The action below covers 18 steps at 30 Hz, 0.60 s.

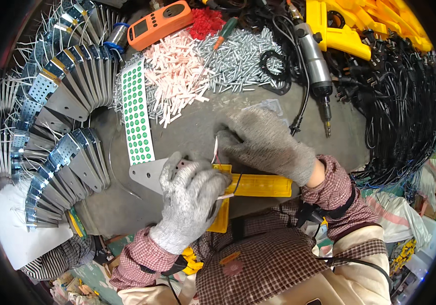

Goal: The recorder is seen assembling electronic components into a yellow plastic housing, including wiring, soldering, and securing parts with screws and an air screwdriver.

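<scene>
Mostly hidden under the gloved left hand (pixel 190 195), which is curled shut over it, the yellow plastic housing (pixel 261 185) lies at the table's near edge. Beside it, the right hand (pixel 266 145) pinches thin wires (pixel 216 152); fingertips hard to see. Farther back lies a white strip of green round stickers (pixel 137 114).

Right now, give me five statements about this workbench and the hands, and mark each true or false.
1. Both hands wear grey knit gloves: left hand, right hand. True.
2. The hands work on a blue plastic part. False: the plastic part is yellow.
3. A sticker strip with green dots lies left of the pink pieces. True.
4. The electric screwdriver is in the right hand. False: it lies on the bench.
5. The orange meter lies at the far edge. True.
</scene>
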Each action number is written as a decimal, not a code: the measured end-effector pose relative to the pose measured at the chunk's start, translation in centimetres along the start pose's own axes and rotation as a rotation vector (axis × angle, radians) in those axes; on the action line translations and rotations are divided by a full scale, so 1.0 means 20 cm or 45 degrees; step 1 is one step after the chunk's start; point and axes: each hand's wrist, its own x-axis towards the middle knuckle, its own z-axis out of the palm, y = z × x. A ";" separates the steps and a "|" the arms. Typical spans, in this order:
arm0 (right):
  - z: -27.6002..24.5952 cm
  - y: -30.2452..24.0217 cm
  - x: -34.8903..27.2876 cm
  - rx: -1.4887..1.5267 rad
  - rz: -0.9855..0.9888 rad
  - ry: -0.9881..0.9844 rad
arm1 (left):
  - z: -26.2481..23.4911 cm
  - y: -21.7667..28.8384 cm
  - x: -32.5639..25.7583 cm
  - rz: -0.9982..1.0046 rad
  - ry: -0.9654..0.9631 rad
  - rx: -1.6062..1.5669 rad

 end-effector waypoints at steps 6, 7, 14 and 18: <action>-0.25 0.10 0.20 -0.141 -0.157 0.266 | -0.07 -0.12 -0.17 0.206 -0.222 0.057; -0.35 0.10 0.28 -0.307 -0.213 0.331 | -0.05 -0.12 -0.21 0.119 -0.157 0.046; -0.52 0.24 0.57 -1.016 -0.297 0.106 | 0.08 -0.04 -0.12 -0.144 0.214 0.086; -0.66 -0.08 0.33 -0.798 -0.417 0.090 | 0.01 -0.08 -0.17 -0.184 0.168 0.000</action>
